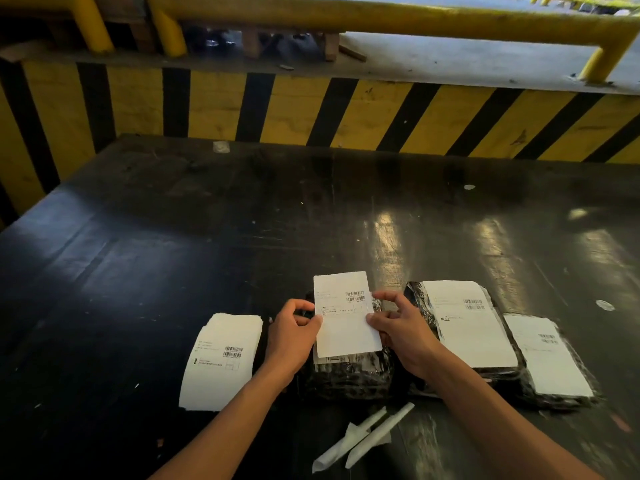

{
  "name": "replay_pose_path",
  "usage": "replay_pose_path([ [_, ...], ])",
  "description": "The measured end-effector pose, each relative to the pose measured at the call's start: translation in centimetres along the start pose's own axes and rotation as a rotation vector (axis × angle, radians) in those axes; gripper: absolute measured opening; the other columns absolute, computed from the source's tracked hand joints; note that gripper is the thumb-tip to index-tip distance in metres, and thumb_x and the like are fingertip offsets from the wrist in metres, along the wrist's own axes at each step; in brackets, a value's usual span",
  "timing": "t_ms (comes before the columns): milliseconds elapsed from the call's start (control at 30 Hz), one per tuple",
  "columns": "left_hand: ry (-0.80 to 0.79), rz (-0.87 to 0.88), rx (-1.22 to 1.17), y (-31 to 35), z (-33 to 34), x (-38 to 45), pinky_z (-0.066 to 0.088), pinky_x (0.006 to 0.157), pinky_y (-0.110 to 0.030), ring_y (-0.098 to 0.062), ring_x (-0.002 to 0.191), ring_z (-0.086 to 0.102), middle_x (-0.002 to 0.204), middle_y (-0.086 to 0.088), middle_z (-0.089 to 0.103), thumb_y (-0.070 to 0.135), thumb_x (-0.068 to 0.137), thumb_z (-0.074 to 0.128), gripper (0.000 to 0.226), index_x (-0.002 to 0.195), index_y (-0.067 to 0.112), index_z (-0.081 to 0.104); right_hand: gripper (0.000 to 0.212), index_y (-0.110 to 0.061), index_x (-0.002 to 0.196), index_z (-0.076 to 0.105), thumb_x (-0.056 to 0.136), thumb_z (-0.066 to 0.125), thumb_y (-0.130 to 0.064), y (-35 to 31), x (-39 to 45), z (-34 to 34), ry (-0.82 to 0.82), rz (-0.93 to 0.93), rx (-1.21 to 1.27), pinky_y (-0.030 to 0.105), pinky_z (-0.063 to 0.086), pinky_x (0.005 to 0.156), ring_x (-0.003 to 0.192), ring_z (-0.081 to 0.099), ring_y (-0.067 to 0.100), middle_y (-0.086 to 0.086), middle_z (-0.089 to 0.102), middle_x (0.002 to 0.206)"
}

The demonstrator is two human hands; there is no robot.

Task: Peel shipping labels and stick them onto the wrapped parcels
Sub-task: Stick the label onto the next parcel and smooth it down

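I hold a white shipping label (344,315) upright between both hands, above a black wrapped parcel (349,377). My left hand (292,329) pinches the label's left edge, and my right hand (403,329) pinches its right edge. To the left lies a stack of white labels (221,362) with barcodes. On the right sit two black wrapped parcels, each with a label stuck on top: a nearer one (467,323) and a second one (547,358) further right.
Two curled strips of white backing paper (363,438) lie near the front edge of the dark table (207,254). A yellow-and-black striped barrier (311,109) stands behind the table, with yellow railing (381,17) above it.
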State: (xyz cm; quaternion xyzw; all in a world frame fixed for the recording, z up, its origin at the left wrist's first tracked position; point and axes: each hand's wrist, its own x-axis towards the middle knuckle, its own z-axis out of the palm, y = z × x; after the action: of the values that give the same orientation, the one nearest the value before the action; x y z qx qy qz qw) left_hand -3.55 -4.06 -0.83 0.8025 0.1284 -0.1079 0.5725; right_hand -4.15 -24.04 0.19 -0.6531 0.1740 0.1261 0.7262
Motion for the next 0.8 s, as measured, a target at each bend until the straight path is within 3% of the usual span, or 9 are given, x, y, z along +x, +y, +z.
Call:
replay_pose_path([
  [67,-0.009,-0.001,0.028,0.2,0.0,0.1,0.059,0.066,-0.027,-0.011,0.088,0.068,0.097,0.001,0.069,0.024,0.092,0.066,0.023,0.111,0.026,0.054,0.040,-0.018,0.121,0.053,0.089,0.065,0.003,0.4,0.1,-0.1,0.016,0.012,-0.025,0.040,0.059,0.069,0.092,0.071,0.033,0.021,0.069,0.101],
  [200,-0.035,0.020,0.096,0.5,0.2,0.1,0.052,0.056,-0.018,-0.005,0.081,0.064,0.093,0.007,0.065,0.023,0.093,0.065,0.021,0.110,0.027,0.053,0.044,-0.022,0.123,0.052,0.089,0.066,0.002,1.2,0.2,-0.3,0.032,-0.024,-0.122,0.054,0.059,0.081,0.094,0.071,0.037,0.029,0.067,0.104],
  [300,-0.032,0.052,0.161,0.2,0.4,0.1,0.057,0.060,-0.024,-0.004,0.079,0.063,0.089,0.007,0.066,0.023,0.094,0.063,0.016,0.106,0.030,0.054,0.044,-0.024,0.123,0.054,0.090,0.064,0.002,1.3,0.2,-0.6,0.028,-0.040,-0.170,0.055,0.058,0.083,0.092,0.072,0.037,0.028,0.068,0.098],
  [400,-0.025,0.078,0.226,0.0,0.6,0.1,0.056,0.060,-0.025,-0.002,0.076,0.061,0.084,0.006,0.067,0.023,0.095,0.061,0.012,0.103,0.031,0.058,0.041,-0.021,0.124,0.058,0.091,0.063,0.002,1.2,0.0,-0.6,0.023,-0.041,-0.234,0.041,0.061,0.074,0.082,0.072,0.029,0.020,0.069,0.088],
  [500,-0.029,0.090,0.272,0.0,0.7,0.2,0.051,0.058,-0.023,-0.006,0.074,0.062,0.081,0.005,0.066,0.023,0.095,0.060,0.012,0.105,0.030,0.062,0.037,-0.014,0.124,0.062,0.091,0.062,0.003,1.2,-0.1,-0.6,0.029,-0.043,-0.326,0.023,0.051,0.060,0.067,0.063,0.014,0.003,0.060,0.072],
  [600,-0.029,0.087,0.300,0.0,0.8,0.4,0.054,0.063,-0.024,-0.008,0.074,0.062,0.082,0.007,0.065,0.023,0.095,0.061,0.015,0.108,0.028,0.067,0.038,-0.013,0.127,0.064,0.092,0.062,0.000,1.5,0.1,-0.6,0.041,-0.053,-0.428,0.022,0.047,0.058,0.059,0.057,0.009,-0.002,0.056,0.066],
  [800,-0.031,0.098,0.342,-0.2,1.0,0.3,0.044,0.053,-0.016,-0.009,0.071,0.062,0.082,0.007,0.063,0.022,0.096,0.060,0.018,0.113,0.026,0.066,0.042,-0.014,0.132,0.061,0.091,0.064,-0.004,1.1,0.7,-0.3,0.040,-0.041,-0.627,0.028,0.046,0.059,0.058,0.053,0.015,-0.003,0.054,0.061],
])
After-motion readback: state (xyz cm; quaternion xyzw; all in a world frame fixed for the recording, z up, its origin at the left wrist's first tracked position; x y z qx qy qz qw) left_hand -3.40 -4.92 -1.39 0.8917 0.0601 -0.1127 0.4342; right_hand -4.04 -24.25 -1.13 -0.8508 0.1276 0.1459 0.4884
